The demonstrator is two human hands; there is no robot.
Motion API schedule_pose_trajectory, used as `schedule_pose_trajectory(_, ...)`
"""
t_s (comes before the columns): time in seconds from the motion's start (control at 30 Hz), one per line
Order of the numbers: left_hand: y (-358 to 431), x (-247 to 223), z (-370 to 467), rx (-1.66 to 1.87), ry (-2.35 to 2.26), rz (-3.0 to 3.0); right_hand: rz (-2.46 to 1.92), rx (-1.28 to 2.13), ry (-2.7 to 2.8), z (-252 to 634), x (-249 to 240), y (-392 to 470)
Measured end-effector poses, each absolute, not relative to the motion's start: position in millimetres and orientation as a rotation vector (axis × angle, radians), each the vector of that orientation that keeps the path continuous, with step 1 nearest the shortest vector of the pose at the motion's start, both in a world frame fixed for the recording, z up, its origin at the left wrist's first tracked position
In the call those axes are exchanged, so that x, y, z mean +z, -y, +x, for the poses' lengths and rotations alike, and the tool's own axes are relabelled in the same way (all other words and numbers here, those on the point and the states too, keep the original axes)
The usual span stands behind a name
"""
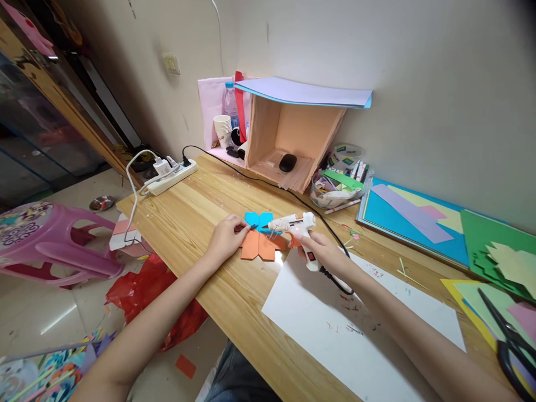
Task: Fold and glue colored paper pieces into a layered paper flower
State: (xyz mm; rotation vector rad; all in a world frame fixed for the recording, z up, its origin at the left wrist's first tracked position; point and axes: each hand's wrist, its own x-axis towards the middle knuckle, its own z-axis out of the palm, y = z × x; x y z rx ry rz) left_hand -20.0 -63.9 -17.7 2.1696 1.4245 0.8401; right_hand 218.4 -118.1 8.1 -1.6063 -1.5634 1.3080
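Note:
My right hand (317, 250) is wrapped round the handle of a white hot glue gun (295, 224). The gun's dark nozzle points left, at a blue folded paper piece (258, 219). Against that piece's lower side lies an orange folded paper piece (257, 247), its creased flaps spread on the table. My left hand (228, 237) is closed at the left edge of the blue paper, thumb and fingertips pinching a small dark-blue flap. Whether glue is coming out at the tip is too small to tell.
White paper (310, 318) with marks lies under my right forearm. The gun's cord runs behind to a power strip (172, 177). At the back stand an open box (268, 134) and a tub of scraps (330, 195). Scissors (508, 335) and coloured sheets (419, 223) lie right.

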Motion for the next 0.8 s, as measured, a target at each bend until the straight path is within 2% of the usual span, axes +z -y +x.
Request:
schedule_pose_trajectory(0.53,64.4,-27.3,-20.5,0.902,-1.433,2.122,-1.704,1.127,1.915,192.5,28.6,100.2)
schedule_pose_trajectory(0.8,64.8,-27.2,-20.4,0.922,-1.402,2.095,-1.709,1.173,1.897,197.3,31.6,100.6)
